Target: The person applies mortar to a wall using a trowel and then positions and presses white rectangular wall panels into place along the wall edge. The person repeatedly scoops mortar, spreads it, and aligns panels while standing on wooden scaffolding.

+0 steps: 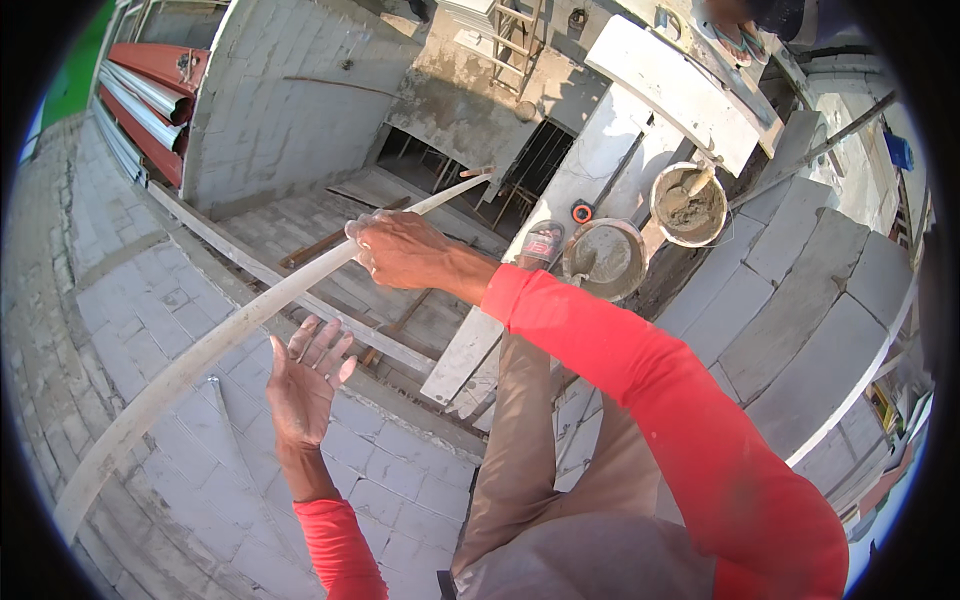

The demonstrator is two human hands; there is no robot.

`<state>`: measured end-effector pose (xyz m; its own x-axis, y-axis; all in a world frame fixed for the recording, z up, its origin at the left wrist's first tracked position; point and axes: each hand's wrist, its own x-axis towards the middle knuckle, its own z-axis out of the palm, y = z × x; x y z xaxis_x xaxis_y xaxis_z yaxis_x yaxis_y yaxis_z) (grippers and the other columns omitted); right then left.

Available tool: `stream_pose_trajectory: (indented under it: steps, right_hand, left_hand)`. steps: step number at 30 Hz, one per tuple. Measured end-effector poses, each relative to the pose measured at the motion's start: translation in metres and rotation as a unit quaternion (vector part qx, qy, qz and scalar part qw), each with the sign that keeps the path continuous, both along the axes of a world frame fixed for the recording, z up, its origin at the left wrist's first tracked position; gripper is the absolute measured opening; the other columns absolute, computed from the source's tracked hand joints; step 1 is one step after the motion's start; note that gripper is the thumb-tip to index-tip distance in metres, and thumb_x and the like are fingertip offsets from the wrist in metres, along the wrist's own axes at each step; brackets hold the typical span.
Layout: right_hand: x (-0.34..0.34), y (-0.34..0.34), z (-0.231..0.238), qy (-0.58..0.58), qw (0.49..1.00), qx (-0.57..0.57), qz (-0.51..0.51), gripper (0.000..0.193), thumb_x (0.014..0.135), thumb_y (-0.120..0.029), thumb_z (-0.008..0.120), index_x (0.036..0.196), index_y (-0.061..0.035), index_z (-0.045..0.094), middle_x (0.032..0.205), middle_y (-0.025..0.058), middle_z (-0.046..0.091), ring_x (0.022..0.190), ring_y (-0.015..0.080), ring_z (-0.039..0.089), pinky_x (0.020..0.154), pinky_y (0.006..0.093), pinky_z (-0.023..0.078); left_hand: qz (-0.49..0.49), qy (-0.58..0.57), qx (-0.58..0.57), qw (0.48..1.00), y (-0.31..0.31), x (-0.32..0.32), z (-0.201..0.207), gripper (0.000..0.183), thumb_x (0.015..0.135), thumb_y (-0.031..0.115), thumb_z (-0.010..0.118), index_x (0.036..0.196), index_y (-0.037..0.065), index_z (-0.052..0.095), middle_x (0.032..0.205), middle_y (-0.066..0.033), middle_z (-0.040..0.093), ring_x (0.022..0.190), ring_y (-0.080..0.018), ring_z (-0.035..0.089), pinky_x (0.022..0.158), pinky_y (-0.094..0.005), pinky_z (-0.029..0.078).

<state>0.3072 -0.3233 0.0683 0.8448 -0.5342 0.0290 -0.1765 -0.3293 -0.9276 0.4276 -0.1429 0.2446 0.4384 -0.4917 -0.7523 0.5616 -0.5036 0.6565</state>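
A long whitish pole [270, 302] runs slantwise from the lower left up to the middle of the view, over a deep gap between block walls. My right hand [405, 248] is closed around it near its far end, the arm in a red sleeve reaching across. Below the pole, my left hand [308, 385] is raised with the palm up and fingers spread. It holds nothing and stays apart from the pole. Pale dust covers its fingers.
Two buckets of grey mortar, one nearer [605, 262] and one farther [688, 205], stand right of my sandalled foot [543, 243]. An orange-and-black tape measure [582, 211] lies on a white plank [590, 165]. Another person's feet [738, 42] show at top right. A ladder [515, 48] stands beyond.
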Motion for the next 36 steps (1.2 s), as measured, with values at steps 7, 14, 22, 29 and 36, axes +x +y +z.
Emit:
stream_pose_trajectory:
  steps: [7,14,22,29,36]
  right_hand:
    - [-0.009,0.023,-0.094,0.048,0.997,-0.019,0.056,0.026,0.088,-0.009,0.067,0.113,-0.0042,0.063,0.108,0.0163,0.071,0.108,0.0371,0.069,0.093,0.0488,0.055]
    - [-0.024,0.033,-0.13,0.158,0.981,-0.103,0.053,0.044,0.084,-0.012,0.072,0.126,-0.0038,0.062,0.123,0.0166,0.066,0.123,0.0373,0.063,0.105,0.0467,0.051]
    - [-0.085,0.009,-0.028,0.153,0.966,0.116,-0.174,0.047,0.096,-0.023,0.067,0.134,0.0026,0.061,0.127,0.0287,0.066,0.117,0.0407,0.066,0.099,0.0495,0.051]
    - [-0.125,0.027,0.068,-0.019,0.949,0.268,-0.166,0.068,0.098,-0.039,0.068,0.138,0.0151,0.054,0.086,0.0246,0.07,0.08,0.0369,0.074,0.076,0.0437,0.057]
    - [-0.164,0.032,0.097,0.129,0.727,0.653,-0.166,0.093,0.097,-0.037,0.075,0.155,0.0182,0.027,0.091,0.0158,0.072,0.076,0.018,0.072,0.069,0.0347,0.062]
  left_hand:
    - [0.075,0.267,-0.096,0.956,-0.016,-0.02,0.105,0.108,0.104,0.072,0.038,0.159,-0.017,0.009,0.153,-0.0514,0.029,0.111,-0.0608,0.065,0.086,-0.0592,0.064]
    - [0.232,0.382,-0.154,0.881,-0.036,-0.035,0.071,0.077,0.106,0.014,0.044,0.151,-0.025,-0.004,0.103,-0.0251,0.055,0.071,-0.0254,0.073,0.055,-0.0284,0.067]
    - [0.199,0.422,-0.095,0.879,-0.057,-0.039,-0.157,0.044,0.105,0.011,0.054,0.131,-0.023,0.043,0.084,-0.0108,0.059,0.062,-0.0117,0.06,0.052,-0.0217,0.057]
    - [0.184,0.45,-0.097,0.869,-0.049,-0.073,-0.332,0.039,0.103,0.015,0.062,0.124,-0.017,0.054,0.083,-0.0095,0.062,0.065,-0.0157,0.061,0.059,-0.022,0.054]
    - [0.18,0.388,-0.068,0.901,-0.046,-0.124,-0.404,0.018,0.102,0.011,0.064,0.106,-0.005,0.056,0.078,-0.003,0.057,0.059,-0.0093,0.054,0.055,-0.0221,0.052]
